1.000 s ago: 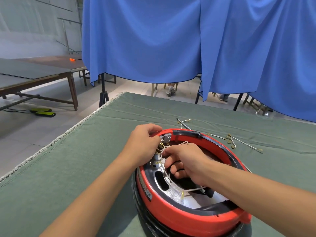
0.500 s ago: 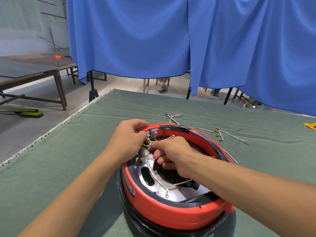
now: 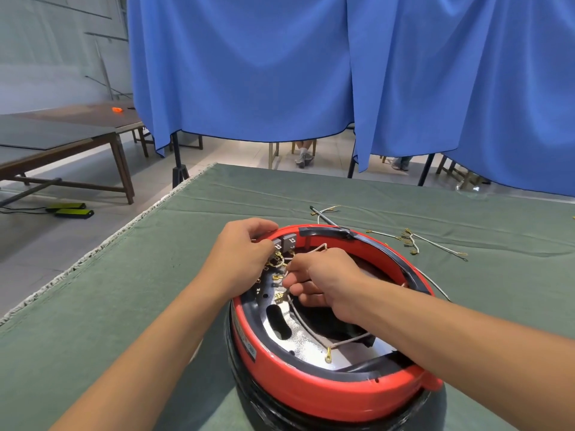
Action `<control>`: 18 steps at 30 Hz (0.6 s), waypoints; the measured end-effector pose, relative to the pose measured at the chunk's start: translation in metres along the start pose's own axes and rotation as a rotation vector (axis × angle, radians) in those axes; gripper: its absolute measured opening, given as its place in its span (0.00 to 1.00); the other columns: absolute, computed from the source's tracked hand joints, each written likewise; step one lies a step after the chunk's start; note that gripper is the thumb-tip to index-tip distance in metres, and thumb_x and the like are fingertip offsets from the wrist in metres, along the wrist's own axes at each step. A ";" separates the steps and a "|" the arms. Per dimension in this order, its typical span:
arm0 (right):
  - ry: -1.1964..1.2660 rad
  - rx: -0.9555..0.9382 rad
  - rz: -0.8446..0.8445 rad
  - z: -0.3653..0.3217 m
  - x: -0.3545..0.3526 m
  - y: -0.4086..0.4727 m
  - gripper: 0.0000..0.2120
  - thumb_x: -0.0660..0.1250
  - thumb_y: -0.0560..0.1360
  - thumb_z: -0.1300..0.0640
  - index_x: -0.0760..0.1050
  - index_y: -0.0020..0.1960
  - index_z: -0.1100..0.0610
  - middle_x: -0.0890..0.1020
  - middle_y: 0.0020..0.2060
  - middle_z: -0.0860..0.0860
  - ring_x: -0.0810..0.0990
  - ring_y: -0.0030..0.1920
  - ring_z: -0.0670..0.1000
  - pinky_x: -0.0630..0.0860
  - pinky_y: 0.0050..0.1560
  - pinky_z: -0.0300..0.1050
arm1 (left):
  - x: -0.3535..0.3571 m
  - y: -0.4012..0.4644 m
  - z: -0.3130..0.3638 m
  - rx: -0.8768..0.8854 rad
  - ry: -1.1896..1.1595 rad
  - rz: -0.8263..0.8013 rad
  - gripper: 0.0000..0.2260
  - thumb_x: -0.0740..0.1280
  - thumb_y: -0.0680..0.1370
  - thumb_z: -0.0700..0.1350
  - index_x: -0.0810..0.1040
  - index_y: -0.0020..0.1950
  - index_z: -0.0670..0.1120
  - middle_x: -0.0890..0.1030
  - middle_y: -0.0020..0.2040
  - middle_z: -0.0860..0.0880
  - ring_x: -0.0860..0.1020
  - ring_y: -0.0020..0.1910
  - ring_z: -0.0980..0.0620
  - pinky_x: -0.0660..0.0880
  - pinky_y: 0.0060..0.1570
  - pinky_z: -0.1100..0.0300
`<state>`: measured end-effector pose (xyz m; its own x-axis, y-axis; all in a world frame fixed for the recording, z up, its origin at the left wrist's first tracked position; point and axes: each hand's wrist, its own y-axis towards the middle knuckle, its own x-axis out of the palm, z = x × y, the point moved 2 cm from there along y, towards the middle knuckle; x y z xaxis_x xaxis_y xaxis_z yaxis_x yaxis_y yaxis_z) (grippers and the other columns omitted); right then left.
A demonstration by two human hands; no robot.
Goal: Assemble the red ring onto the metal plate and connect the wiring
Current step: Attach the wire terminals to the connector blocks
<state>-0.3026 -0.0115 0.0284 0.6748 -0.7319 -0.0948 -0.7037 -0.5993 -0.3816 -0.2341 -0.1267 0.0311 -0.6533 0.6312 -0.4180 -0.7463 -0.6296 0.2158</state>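
The red ring (image 3: 314, 390) sits around a shiny metal plate (image 3: 298, 340) on a black base, near the table's front edge. Grey terminal blocks (image 3: 287, 241) stand at the ring's far left rim, with brass connectors and white wires (image 3: 311, 329) below them. My left hand (image 3: 245, 253) curls over the rim and grips the terminals by the grey blocks. My right hand (image 3: 320, 279) reaches inside the ring and pinches a white wire close to the same terminals. A ring-lug wire end (image 3: 328, 357) lies loose on the plate.
Loose white wires with brass terminals (image 3: 410, 241) lie on the green cloth (image 3: 124, 290) behind the ring. The table's left edge (image 3: 93, 256) runs diagonally. Blue curtains (image 3: 311, 73) hang behind; wooden tables (image 3: 62, 141) stand at the left.
The head view has shifted slightly. Both hands stay at the terminal blocks, with the right hand's fingers working a little nearer the connectors.
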 end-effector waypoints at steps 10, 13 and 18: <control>-0.019 -0.006 0.004 -0.002 0.001 -0.003 0.06 0.61 0.77 0.65 0.76 0.44 0.64 0.80 0.24 0.51 0.74 0.19 0.44 0.72 0.23 0.33 | -0.001 -0.001 0.003 0.002 0.022 0.000 0.15 0.64 0.74 0.32 0.80 0.59 0.42 0.83 0.52 0.47 0.80 0.53 0.51 0.74 0.59 0.56; -0.033 -0.005 0.004 -0.002 0.001 -0.003 0.05 0.61 0.77 0.65 0.75 0.45 0.63 0.80 0.23 0.50 0.73 0.19 0.44 0.71 0.23 0.33 | -0.001 -0.001 0.002 0.003 0.035 -0.002 0.16 0.63 0.74 0.32 0.80 0.59 0.42 0.83 0.53 0.48 0.80 0.53 0.52 0.74 0.59 0.56; -0.039 -0.006 0.015 -0.002 0.001 -0.003 0.07 0.60 0.77 0.66 0.75 0.42 0.62 0.80 0.22 0.50 0.73 0.19 0.44 0.72 0.23 0.34 | -0.001 -0.001 0.002 0.005 0.031 0.002 0.16 0.63 0.73 0.32 0.81 0.58 0.43 0.83 0.50 0.50 0.80 0.52 0.53 0.75 0.59 0.56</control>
<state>-0.2997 -0.0111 0.0309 0.6720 -0.7280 -0.1359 -0.7152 -0.5904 -0.3740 -0.2330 -0.1255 0.0329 -0.6508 0.6155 -0.4446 -0.7456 -0.6286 0.2211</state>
